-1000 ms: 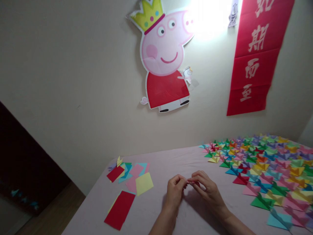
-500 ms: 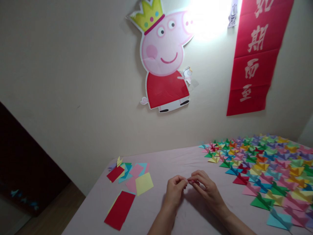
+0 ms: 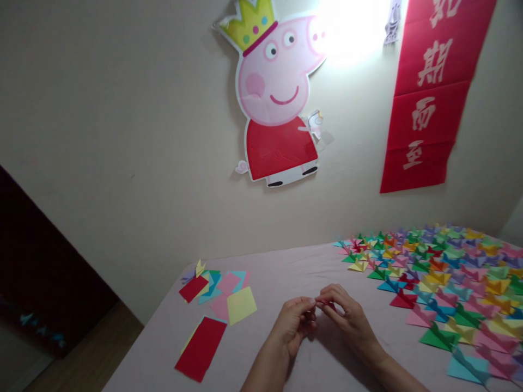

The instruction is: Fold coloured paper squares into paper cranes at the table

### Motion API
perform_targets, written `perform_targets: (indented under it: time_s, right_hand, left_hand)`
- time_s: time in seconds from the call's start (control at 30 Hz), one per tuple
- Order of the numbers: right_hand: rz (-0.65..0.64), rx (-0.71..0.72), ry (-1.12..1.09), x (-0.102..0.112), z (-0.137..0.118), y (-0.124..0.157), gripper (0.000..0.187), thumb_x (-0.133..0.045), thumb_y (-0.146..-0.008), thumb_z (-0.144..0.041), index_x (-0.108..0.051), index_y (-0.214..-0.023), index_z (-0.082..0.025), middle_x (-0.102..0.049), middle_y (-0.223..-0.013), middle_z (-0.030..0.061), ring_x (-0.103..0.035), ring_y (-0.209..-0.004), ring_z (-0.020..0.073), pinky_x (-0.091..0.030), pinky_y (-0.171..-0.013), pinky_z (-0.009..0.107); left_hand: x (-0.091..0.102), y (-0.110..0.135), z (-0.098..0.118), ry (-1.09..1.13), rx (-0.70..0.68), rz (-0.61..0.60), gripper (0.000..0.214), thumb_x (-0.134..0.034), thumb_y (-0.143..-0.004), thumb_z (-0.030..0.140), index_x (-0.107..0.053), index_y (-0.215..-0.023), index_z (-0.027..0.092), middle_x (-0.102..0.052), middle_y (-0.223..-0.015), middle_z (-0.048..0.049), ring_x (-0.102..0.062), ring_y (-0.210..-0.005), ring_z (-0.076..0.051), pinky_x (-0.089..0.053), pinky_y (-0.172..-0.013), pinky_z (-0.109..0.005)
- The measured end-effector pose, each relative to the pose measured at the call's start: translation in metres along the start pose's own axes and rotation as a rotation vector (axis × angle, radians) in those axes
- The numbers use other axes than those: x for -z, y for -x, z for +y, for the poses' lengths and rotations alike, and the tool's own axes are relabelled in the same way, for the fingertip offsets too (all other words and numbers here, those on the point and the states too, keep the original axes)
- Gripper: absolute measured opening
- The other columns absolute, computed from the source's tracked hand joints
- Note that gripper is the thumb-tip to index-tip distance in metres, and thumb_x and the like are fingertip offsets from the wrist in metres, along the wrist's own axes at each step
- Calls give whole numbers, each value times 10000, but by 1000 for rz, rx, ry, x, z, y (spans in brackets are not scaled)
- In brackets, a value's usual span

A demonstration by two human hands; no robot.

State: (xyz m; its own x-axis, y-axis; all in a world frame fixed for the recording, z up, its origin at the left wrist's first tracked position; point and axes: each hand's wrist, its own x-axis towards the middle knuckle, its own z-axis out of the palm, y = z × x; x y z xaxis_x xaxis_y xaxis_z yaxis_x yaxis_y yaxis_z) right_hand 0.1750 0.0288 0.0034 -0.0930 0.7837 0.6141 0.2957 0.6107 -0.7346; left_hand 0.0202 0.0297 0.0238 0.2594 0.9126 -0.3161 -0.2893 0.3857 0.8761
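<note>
A small red folded paper (image 3: 326, 303) is between my two hands, above the bed-like cloth surface, mostly covered by fingers. My left hand (image 3: 295, 322) pinches its left end between thumb and forefinger, the other fingers curled below. On the other side my right hand (image 3: 346, 311) grips the paper with its fingertips. The hands nearly touch at the tips. To their right stand many folded paper cranes (image 3: 440, 336) in rows of several colours. On the left lie a stack of red paper sheets (image 3: 201, 348) and a yellow square sheet (image 3: 242, 306).
The pink cloth (image 3: 151, 348) covers the surface up to the wall. More loose sheets, such as a small red sheet (image 3: 193, 288), and a yellow folded piece (image 3: 200, 268) lie at the back left. A pig cutout (image 3: 281, 147) and a red banner (image 3: 425, 122) hang on the wall.
My left hand has turned slightly, so its curled lower fingers show more. Both hands stay on the red paper, and the view has shifted a little.
</note>
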Motion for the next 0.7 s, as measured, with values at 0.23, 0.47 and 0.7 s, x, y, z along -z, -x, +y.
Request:
perform_targets:
  time_s: [0.23, 0.47, 0.7]
  right_hand:
    - [13, -211, -108, 0, -4, -3, 223, -638, -832, -386, -666, -697, -211, -622, -723, 20, -577, -707, 195, -460, -674, 300]
    - [18, -365, -204, -1, -3, -3, 323, -664, -779, -493, -673, -676, -186, -612, -686, 21, -546, -658, 189, -436, -620, 301]
    - [7, -414, -304, -3, -2, -4, 388, -713, -734, -564, -711, -718, -177, -600, -668, 7, -505, -586, 156, -415, -564, 290]
  left_hand:
    - [-1, -3, -1, -156, -117, 22, 286, -693, -608, 408, -619, -725, 158, -503, -617, 14, -435, -575, -119, -337, -575, -251]
    - [-6, 8, 3, -579, -525, 167, 84, -669, -680, 146, -635, -727, 207, -578, -807, -3, -481, -789, -177, -344, -747, -288]
    - [-8, 14, 3, -815, -678, 237, 108, -616, -804, 169, -595, -715, 227, -597, -796, -20, -517, -800, -204, -358, -748, -302]
